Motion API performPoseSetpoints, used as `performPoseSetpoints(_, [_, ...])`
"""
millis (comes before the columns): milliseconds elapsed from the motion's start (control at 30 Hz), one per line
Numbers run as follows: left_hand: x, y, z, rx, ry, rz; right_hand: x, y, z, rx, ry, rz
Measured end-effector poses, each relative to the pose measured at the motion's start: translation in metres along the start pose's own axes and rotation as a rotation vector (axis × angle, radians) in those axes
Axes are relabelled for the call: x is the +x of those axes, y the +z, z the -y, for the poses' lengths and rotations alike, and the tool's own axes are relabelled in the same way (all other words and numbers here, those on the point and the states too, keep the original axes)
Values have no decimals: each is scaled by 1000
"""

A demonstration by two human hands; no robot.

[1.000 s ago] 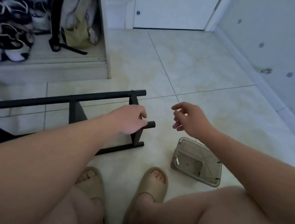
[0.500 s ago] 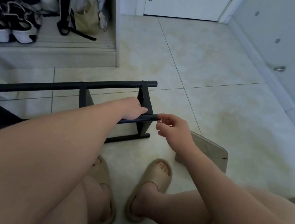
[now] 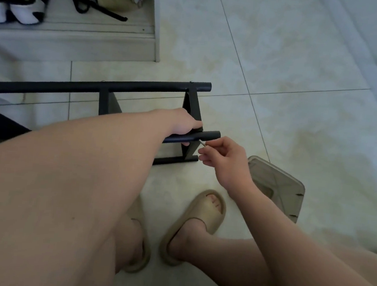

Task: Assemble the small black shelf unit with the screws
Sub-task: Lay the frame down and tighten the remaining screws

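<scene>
Slipper (image 3: 202, 212), plastic tray (image 3: 277, 185) near shelf frame (image 3: 96, 88) — left forearm (image 3: 89, 168) overlapping

We look down on a pale tiled floor (image 3: 281, 59). A black shelf frame (image 3: 92, 87) stands mid-floor, a clear tub (image 3: 277, 182) beside our tan slippers (image 3: 199, 214), a low step (image 3: 78, 42) far left.

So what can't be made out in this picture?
All in the head view.
- Shelf: left end cut off by the picture's edge, middle behind the left arm.
- Metal piece: too small to tell screw from tool; the right hand hides its end.
- Left hand: fingers mostly hidden behind the bar.
- Box: contents blurred, partly behind the right forearm.
</scene>
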State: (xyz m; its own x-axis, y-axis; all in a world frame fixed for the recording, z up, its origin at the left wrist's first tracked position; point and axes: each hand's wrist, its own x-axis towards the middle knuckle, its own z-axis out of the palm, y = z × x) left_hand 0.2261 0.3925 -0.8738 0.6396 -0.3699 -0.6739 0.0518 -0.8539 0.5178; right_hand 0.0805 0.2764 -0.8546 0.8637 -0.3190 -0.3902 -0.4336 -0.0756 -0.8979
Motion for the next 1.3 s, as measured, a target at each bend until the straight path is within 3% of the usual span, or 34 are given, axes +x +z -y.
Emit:
performPoseSetpoints(833, [-6,9,12,-4,-15,82,-20,6,-15,81,-20,-106])
performPoseSetpoints(1300, [-6,16,12,-71,-28,119,-12,15,-29,-117,-55,-136])
